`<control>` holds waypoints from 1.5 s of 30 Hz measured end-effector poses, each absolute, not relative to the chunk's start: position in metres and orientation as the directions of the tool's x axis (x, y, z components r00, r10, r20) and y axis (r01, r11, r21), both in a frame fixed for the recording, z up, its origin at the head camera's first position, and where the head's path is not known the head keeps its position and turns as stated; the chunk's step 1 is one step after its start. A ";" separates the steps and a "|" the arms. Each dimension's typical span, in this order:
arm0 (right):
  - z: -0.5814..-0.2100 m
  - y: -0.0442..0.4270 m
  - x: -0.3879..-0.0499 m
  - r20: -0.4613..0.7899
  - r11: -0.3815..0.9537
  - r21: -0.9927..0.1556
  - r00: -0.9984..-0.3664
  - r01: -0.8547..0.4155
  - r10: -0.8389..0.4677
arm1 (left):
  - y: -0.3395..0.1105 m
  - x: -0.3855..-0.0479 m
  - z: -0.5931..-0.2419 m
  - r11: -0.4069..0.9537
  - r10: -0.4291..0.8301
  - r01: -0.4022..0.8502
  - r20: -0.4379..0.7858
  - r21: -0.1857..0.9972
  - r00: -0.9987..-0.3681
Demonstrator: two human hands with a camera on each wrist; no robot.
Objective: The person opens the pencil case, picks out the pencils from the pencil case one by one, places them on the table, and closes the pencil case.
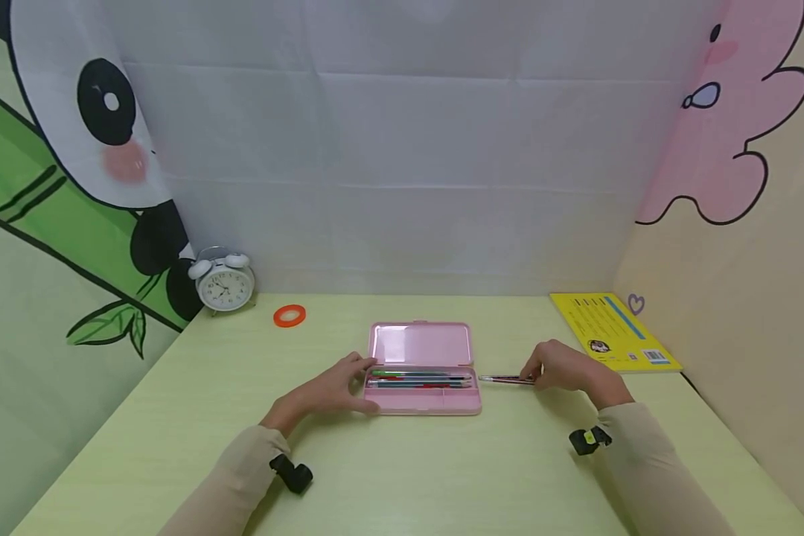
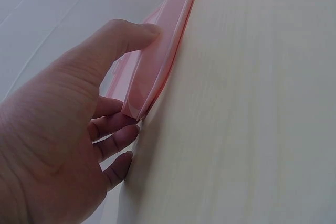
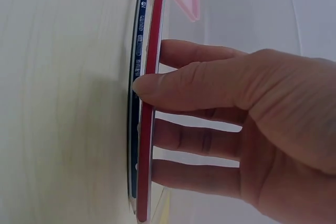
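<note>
From far I see pencils [image 3: 154,35] just right of open pink case [image 1: 402,403]; right hand [image 1: 563,365] pinches them between thumb and fingers; left hand [image 1: 338,385] grips case's left end, thumb and fingers apart; behind, orange ring [image 1: 288,324], clock [image 1: 225,289], yellow book [image 1: 603,324]

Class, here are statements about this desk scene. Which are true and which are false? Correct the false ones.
1. The pink pencil case is closed. False: its lid is open.
2. The right hand holds pencils. True.
3. The left hand touches the left end of the pink pencil case. True.
4. The alarm clock stands on the yellow book. False: it stands at the back left of the table; the yellow book lies at the right.
5. The orange ring lies to the right of the alarm clock. True.
</note>
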State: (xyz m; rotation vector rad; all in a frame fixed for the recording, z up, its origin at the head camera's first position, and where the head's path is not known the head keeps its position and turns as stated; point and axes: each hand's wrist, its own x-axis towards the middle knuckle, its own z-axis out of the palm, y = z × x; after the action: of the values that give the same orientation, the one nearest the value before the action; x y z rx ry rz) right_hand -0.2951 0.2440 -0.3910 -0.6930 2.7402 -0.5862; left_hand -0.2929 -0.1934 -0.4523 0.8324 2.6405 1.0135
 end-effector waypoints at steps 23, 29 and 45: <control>-0.408 0.247 -0.310 -0.099 0.839 -0.371 -0.881 -0.399 -0.462 | -0.194 -0.294 -0.456 0.612 0.569 0.457 0.042 0.646 -0.821; -0.408 0.248 -0.309 -0.071 0.835 -0.337 -0.872 -0.435 -0.484 | -0.193 -0.293 -0.454 0.605 0.573 0.459 0.046 0.650 -0.819; -0.410 0.251 -0.311 -0.072 0.837 -0.358 -0.881 -0.414 -0.467 | -0.194 -0.295 -0.458 0.615 0.565 0.449 0.036 0.648 -0.825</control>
State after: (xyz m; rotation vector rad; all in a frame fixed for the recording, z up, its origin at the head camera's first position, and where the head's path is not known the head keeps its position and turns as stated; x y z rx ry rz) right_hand -0.3107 0.2512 -0.4102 -0.6903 2.8598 -0.5044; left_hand -0.2953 -0.1937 -0.4576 0.8444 2.6652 0.9988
